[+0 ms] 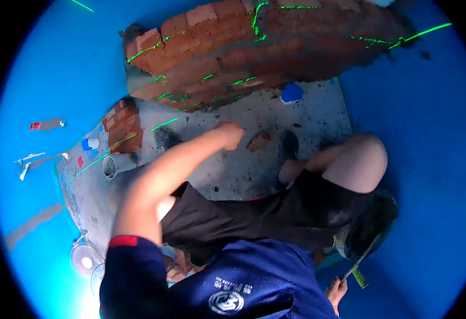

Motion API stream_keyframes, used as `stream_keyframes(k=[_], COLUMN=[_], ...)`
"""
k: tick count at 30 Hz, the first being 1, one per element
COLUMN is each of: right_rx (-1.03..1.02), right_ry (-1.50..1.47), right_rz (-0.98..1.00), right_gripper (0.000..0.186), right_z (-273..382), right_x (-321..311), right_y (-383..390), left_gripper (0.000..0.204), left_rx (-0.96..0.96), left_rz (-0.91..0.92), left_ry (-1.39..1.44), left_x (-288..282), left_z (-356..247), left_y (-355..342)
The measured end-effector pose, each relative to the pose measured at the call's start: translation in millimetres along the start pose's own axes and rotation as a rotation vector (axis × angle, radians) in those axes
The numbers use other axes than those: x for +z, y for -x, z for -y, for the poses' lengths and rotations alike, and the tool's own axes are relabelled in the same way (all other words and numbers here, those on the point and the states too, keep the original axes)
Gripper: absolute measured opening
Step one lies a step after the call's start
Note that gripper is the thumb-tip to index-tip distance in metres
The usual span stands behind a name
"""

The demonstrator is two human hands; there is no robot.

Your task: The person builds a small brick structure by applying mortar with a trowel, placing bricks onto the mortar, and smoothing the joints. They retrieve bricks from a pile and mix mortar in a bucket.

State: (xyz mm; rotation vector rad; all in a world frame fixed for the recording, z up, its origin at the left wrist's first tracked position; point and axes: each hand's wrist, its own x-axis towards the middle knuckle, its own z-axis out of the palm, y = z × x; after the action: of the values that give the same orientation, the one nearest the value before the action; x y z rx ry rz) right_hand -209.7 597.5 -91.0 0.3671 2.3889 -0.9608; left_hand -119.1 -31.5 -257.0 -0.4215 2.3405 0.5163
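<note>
My left arm reaches forward over the grey floor sheet (217, 175). Its hand (230, 135) is curled closed, a bit blurred, with nothing visible in it. Just right of that hand lies a broken brick piece (259, 141). Low on the right, my right hand (337, 291) is closed around the end of a thin rod-like tool (359, 261). The tool's far end reaches into a dark round tub (376, 218), where its shape is lost in shadow. Ahead stands a curved brick wall (233, 53), crossed by green laser lines.
A small brick stack (124, 127) stands at the left, near a white pipe-like container (110, 166) and a blue-and-white cup (90, 144). A blue-topped object (292, 93) sits by the wall. A fan (86, 260) stands lower left. My bent knee (363, 159) is at the right.
</note>
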Motion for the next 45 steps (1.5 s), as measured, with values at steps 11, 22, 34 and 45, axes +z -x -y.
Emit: stream_keyframes(k=[11, 22, 34, 45], right_rx=[-0.101, -0.251, -0.386, -0.414], right_ry=[0.133, 0.173, 0.210, 0.222], right_rz=[-0.018, 0.229, 0.304, 0.252], right_gripper=[0.016, 0.021, 0.036, 0.044], right_z=[25, 113, 132, 104], right_x=[28, 114, 115, 47], right_y=[-74, -166, -188, -193], left_gripper=[0.054, 0.039, 0.058, 0.061], left_rx=[-0.434, -0.206, 0.001, -0.278], left_rz=[-0.522, -0.282, -1.087, -1.247], left_ry=[0.313, 0.814, 1.029, 0.670], left_x=[144, 80, -77, -151], left_z=[-91, -29, 72, 117], left_y=[-151, -67, 298, 270])
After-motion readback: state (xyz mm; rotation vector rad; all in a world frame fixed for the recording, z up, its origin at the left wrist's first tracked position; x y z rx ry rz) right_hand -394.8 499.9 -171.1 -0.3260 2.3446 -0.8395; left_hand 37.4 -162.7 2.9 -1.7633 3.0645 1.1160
